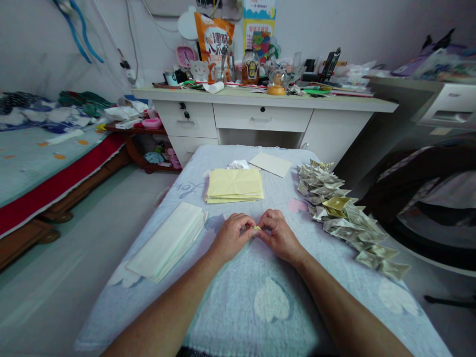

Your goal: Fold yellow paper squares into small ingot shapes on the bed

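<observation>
Between the fingertips of both hands is a small piece of folded gold-yellow paper, mostly hidden by the fingers. My left hand pinches its left end, and my right hand pinches the other. Just beyond the hands lies a stack of yellow paper sheets. Left of my left hand, a stack of long pale folded paper rests at a slant. A long cluster of folded paper ingots, mostly silver-grey, stretches along the right side, with a gold ingot among them.
A patterned cloth covers the table. Near its far edge are a pale card and crumpled white plastic. Behind stands a white desk cluttered with jars and packets. A bed is at left, a washing machine at right.
</observation>
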The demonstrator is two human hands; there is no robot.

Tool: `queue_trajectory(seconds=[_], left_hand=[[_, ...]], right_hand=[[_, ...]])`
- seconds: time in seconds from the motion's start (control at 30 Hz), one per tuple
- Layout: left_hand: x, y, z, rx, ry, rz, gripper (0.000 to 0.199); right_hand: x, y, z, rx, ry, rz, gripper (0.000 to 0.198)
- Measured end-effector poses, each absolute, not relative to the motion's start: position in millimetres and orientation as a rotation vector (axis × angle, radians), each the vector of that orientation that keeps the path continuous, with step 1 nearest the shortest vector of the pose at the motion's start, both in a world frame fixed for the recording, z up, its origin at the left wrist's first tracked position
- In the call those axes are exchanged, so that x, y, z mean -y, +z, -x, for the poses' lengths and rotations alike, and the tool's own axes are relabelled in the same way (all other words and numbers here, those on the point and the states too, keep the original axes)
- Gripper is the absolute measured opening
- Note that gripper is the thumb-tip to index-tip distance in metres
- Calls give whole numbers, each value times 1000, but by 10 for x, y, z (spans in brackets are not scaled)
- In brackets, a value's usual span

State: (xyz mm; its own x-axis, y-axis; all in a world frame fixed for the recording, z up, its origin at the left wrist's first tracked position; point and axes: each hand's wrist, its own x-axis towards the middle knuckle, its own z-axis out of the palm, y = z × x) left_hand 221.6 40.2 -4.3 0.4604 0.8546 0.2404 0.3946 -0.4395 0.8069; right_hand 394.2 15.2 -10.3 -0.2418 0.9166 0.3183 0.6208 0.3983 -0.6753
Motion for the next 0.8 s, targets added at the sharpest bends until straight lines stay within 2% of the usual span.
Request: queue_trajectory(seconds=[0.3, 0.5, 0.8], left_hand=[[-420, -176, -2267, -841, 893, -1259, 20], [-384, -120, -2280, -808, 947, -1222, 21], [-394, -150, -2274, -830, 933, -1338, 22]], right_hand=[[-133, -76, -3913, 1774, 778, 1226, 23], [-144, -111, -3898, 1671, 964, 1232, 27], [-117, -50, -3890, 1840, 798, 1295, 20]])
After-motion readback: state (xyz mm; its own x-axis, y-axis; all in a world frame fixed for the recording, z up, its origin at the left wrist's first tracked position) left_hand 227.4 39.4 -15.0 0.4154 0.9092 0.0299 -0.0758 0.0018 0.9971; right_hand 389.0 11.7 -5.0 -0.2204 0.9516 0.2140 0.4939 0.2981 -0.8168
